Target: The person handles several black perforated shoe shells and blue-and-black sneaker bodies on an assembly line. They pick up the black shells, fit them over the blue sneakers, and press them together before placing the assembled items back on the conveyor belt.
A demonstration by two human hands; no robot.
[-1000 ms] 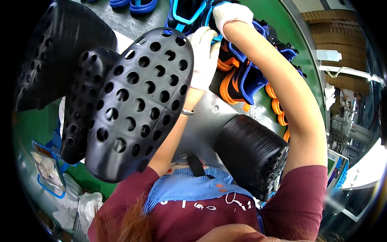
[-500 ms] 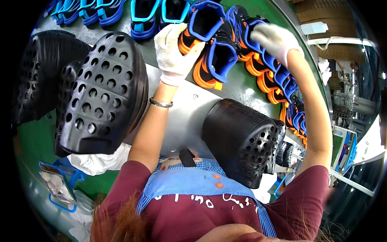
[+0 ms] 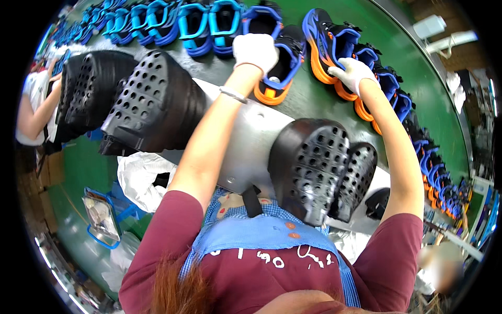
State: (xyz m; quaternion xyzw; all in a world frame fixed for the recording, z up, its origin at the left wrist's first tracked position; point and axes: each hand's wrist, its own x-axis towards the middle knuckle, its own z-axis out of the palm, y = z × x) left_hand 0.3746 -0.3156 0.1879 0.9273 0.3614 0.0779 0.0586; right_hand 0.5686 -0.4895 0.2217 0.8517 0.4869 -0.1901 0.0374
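Observation:
My left hand (image 3: 255, 54), in a white glove, is curled at the collar of a black-and-blue sports shoe (image 3: 270, 93) with an orange sole; its fingertips are hidden. A matching shoe (image 3: 261, 20) stands just beyond that hand. My right hand (image 3: 355, 74), also gloved, rests at the edge of another blue-and-orange shoe (image 3: 345, 39), with thumb and fingers apart. More such shoes (image 3: 387, 83) run in a row down the right side of the green work surface (image 3: 308, 107).
Stacked black perforated moulded pieces (image 3: 151, 99) stand on the left, others (image 3: 308, 172) on the right, beside a metal plate (image 3: 238, 136). Turquoise-and-blue shoes (image 3: 193, 29) line the far left. Another person's arm (image 3: 39, 112) shows at the left edge. A blue-framed stand (image 3: 99, 220) is below.
The view has shifted, bringing more shoes and another person into sight. My left hand has gone from a spread grip to a curled one. My right hand has come lower, beside the shoe row.

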